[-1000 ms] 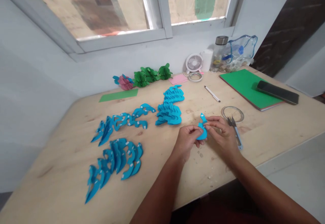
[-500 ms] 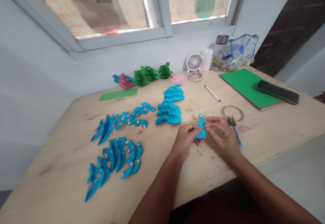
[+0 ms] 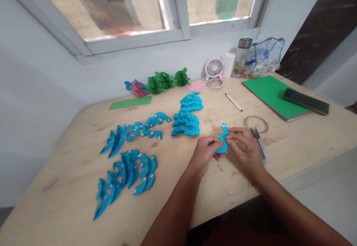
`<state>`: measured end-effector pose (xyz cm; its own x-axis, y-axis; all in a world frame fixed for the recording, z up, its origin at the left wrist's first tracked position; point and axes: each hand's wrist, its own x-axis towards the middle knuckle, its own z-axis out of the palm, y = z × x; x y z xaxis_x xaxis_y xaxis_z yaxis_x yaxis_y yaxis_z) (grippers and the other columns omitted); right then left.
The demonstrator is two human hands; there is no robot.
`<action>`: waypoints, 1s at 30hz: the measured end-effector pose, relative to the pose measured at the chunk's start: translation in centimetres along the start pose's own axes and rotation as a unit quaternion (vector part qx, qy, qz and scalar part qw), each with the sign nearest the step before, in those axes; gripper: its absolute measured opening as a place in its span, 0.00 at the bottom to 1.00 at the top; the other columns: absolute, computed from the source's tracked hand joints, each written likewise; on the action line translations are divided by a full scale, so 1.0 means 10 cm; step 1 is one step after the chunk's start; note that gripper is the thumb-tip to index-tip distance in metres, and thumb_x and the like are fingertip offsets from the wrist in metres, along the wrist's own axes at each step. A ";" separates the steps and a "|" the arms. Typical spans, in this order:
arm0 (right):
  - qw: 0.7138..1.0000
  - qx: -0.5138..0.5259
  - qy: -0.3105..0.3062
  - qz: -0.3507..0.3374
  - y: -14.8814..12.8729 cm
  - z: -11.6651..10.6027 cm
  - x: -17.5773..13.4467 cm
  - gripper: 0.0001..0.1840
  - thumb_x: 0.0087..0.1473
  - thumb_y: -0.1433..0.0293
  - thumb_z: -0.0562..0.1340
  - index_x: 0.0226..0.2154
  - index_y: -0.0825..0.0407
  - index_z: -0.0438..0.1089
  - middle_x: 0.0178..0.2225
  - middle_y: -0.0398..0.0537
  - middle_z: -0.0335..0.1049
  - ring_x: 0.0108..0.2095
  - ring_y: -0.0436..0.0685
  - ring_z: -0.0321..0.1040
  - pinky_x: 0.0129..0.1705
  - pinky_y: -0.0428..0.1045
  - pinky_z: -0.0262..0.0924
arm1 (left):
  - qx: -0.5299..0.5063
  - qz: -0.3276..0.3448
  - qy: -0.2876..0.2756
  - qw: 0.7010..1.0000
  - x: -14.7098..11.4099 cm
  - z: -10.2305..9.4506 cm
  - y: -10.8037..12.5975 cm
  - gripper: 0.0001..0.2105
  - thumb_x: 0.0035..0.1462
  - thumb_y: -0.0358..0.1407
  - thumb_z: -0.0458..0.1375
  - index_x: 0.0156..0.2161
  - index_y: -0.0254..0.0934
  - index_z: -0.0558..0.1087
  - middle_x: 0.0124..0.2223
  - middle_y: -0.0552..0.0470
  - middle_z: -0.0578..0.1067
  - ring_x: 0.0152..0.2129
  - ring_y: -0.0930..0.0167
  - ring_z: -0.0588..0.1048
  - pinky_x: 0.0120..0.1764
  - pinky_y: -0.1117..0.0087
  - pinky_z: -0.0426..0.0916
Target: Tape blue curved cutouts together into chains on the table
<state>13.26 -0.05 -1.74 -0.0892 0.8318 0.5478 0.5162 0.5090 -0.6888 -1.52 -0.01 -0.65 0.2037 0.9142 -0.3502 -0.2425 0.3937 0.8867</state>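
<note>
Above the table's front right part, a blue curved paper cutout [image 3: 222,148] with a small white patch near its tip is held between both hands. My left hand [image 3: 205,152] pinches its lower left side, thumb on top. The fingertips of my right hand [image 3: 245,147] pinch its right edge. Two groups of blue cutouts with white patches [image 3: 143,171] [image 3: 134,131] spread over the left of the table. Stacked blue cutouts [image 3: 186,123] lie just beyond my left hand. A pair of thread snips [image 3: 259,145] rests beside my right hand.
Around the back stand green paper turtles [image 3: 166,80], a pink-and-blue paper figure [image 3: 138,89], a small fan [image 3: 214,67] and a glass bottle [image 3: 241,60]. A tape roll [image 3: 256,124], a pen [image 3: 233,102], a green folder [image 3: 273,95] and a phone [image 3: 306,101] lie to the right.
The top of the blue cutout has tilted slightly to the right between my fingers. Both hands keep nearly the same place and grip.
</note>
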 end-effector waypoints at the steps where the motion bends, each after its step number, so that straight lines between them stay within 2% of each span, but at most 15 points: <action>1: 1.000 -0.006 -0.001 -0.009 0.00 0.00 0.00 0.06 0.54 0.70 0.60 0.33 0.46 0.73 0.40 0.50 0.69 0.43 0.60 0.66 0.45 0.59 0.61 | -0.001 0.000 0.000 1.000 0.00 0.00 0.00 0.05 0.44 0.34 0.59 0.23 0.33 0.71 0.20 0.51 0.73 0.14 0.77 0.67 0.18 0.75 0.57; 9: 0.996 -0.038 -0.050 -0.061 0.00 -0.08 0.02 0.07 0.55 0.72 0.59 0.35 0.47 0.72 0.42 0.51 0.68 0.45 0.61 0.63 0.45 0.60 0.60 | -0.006 0.007 -0.011 1.000 0.00 -0.01 0.01 0.05 0.44 0.33 0.59 0.23 0.33 0.70 0.20 0.51 0.73 0.13 0.77 0.67 0.18 0.76 0.57; 22: 0.985 -0.049 -0.105 -0.131 0.02 -0.18 0.11 0.09 0.56 0.72 0.57 0.34 0.46 0.73 0.45 0.51 0.68 0.46 0.62 0.63 0.46 0.60 0.59 | -0.022 -0.023 -0.042 0.999 -0.02 -0.04 0.06 0.07 0.40 0.36 0.60 0.23 0.33 0.70 0.19 0.50 0.73 0.14 0.76 0.67 0.19 0.75 0.58; 30: 0.973 -0.065 -0.113 -0.191 0.06 -0.24 0.17 0.11 0.55 0.74 0.58 0.37 0.44 0.73 0.43 0.49 0.71 0.44 0.61 0.65 0.46 0.60 0.59 | -0.074 -0.038 -0.058 0.995 -0.05 -0.04 0.08 0.07 0.39 0.36 0.60 0.23 0.34 0.69 0.20 0.51 0.73 0.15 0.76 0.67 0.20 0.74 0.58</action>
<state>15.44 1.13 -0.08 -0.4730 0.6231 0.6229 0.5109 0.7700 -0.3822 -2.16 -0.07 0.14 0.3331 0.8675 -0.3694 -0.3574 0.4787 0.8019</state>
